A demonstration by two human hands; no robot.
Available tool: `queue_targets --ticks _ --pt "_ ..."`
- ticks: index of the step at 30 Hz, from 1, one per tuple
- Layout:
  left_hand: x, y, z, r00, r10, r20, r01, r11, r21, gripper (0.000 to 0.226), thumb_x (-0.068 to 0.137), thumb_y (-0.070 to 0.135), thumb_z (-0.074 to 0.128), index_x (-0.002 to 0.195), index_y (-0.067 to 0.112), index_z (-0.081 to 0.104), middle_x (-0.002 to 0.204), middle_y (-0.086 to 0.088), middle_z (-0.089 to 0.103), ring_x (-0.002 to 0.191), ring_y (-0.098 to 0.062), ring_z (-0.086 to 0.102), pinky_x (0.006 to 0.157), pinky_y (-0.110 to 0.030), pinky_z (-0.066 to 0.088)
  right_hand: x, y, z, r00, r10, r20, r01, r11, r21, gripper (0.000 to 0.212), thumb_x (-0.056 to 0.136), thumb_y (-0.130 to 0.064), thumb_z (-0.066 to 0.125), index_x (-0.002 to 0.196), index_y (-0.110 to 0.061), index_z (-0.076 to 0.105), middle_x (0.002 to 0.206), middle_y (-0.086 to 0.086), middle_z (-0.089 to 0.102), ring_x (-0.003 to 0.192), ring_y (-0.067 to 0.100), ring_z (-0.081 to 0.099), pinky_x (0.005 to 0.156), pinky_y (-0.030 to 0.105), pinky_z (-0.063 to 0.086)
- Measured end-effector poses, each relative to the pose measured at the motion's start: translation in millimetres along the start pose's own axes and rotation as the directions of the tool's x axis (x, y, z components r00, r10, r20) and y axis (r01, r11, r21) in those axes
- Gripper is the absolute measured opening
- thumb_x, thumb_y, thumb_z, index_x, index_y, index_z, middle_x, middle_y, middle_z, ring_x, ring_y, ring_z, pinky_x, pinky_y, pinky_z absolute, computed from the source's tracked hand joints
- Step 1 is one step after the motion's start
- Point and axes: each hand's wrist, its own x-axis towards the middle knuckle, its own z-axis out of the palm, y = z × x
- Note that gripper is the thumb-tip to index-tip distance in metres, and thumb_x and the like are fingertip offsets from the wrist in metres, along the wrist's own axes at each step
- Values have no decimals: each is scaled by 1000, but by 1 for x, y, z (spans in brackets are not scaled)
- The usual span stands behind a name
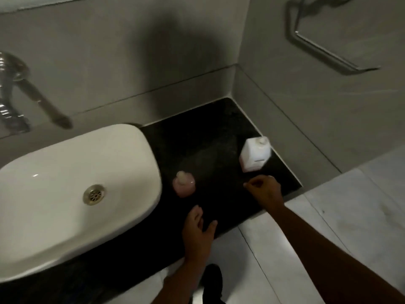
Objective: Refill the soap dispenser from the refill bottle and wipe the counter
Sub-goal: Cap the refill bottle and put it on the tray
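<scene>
While the pink soap dispenser [183,186] and white refill bottle [255,154] stand apart on the dark desk [208,137], we reach: left hand [198,232] fingers spread, right hand [266,190] loosely curled, both empty.

A dark speckled stone bench [210,137] fills the corner between two grey walls. On it sit a white basin [72,185] at left, a pink soap dispenser [183,187] just beside the basin, and a white refill bottle [254,155] near the right wall.

Bare counter [214,150] btwn dispenser [183,186] & bottle [255,154] (walls behind).
</scene>
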Motion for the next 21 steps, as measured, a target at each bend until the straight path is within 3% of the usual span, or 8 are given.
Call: queue_targets --ticks 2,4,7,9,12,16,18,21 --pt "1 23 31 990 73 120 -78 996 35 70 81 -4 80 143 5 48 143 -17 58 134 -24 56 110 -30 44 7 18 -25 994 14 -109 -22 997 -72 26 78 -30 81 96 -15 71 77 -6 64 85 17 67 75 23 44" --pt "17 59 63 966 154 206 -175 981 89 77 80 1 83 147 7 46 146 -15 55 134 -20 54 109 -28 44 19 33 -42 991 -18 -135 -5 985 -171 41 78 -33 81 111 -14 66 94 3 67 96 24 67 78 27 45" --pt "56 113 100 935 260 239 -316 918 237 95 75 14 89 153 9 36 155 -14 43 143 -24 43 119 -37 37 38 48 -50 999 -10 -33 -2 943 -333 75 76 -43 80 138 -16 49 130 16 55 116 35 58 94 39 47" --pt "83 138 117 914 287 288 -376 866 329 108 70 17 92 157 7 29 159 -14 35 149 -27 34 122 -35 28 49 53 -47 999 18 46 2 917 -398 80 76 -46 78 143 -21 44 139 17 47 122 36 53 99 42 45" --pt "109 154 130 880 257 399 -416 823 387 116 67 12 94 158 6 23 161 -16 31 150 -29 32 123 -39 28 62 54 -36 992 43 116 2 931 -365 68 82 -41 75 142 -24 48 142 15 42 124 36 51 101 39 45" --pt "125 149 137 849 339 405 -499 765 407 86 67 8 93 139 -5 48 139 -24 57 131 -37 56 110 -44 45 71 54 -30 990 26 139 9 969 -248 28 89 -24 65 116 -18 69 123 13 61 103 29 62 89 34 51" --pt "128 146 137 857 334 391 -490 762 423 83 66 13 94 135 -1 51 135 -20 61 127 -34 59 105 -41 48 70 55 -32 994 27 107 -2 974 -226 21 89 -22 64 109 -18 71 113 10 66 89 21 60 77 30 48" --pt "130 141 132 856 364 367 -497 775 390 83 63 19 97 132 4 53 134 -15 63 125 -31 60 102 -41 51 65 52 -42 998 34 47 -27 989 -148 19 85 -31 69 102 -22 70 103 3 68 88 17 61 75 29 46"
